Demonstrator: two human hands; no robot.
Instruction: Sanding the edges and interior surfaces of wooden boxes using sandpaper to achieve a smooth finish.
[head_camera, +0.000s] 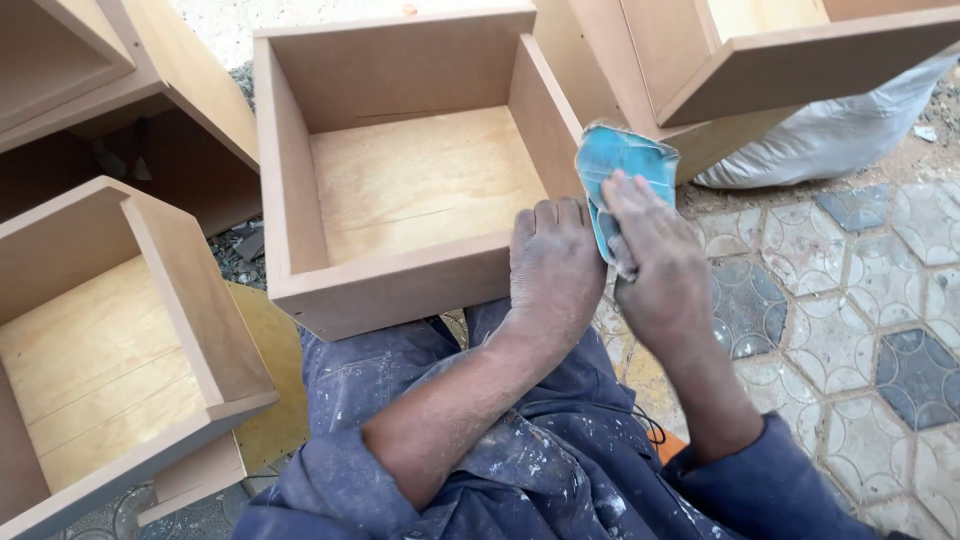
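Fingers (548, 222) of the left hand (553, 270) lie flat and close together over the near right corner of an open wooden box (400, 180), gripping its front wall. Those of the right hand (655, 265) are pressed together, pinching a folded blue sheet of sandpaper (620, 165) against the outer face of the box's right wall. This box rests on the person's lap, above dusty, paint-flecked blue trousers (400, 375), with its pale plywood bottom showing inside. Another open box (110, 340) of the same kind sits to the left, just beside the knee, and more box parts (760, 55) stand at the top right. Behind them a grey sack (850, 130) lies on the patterned paving (850, 330).
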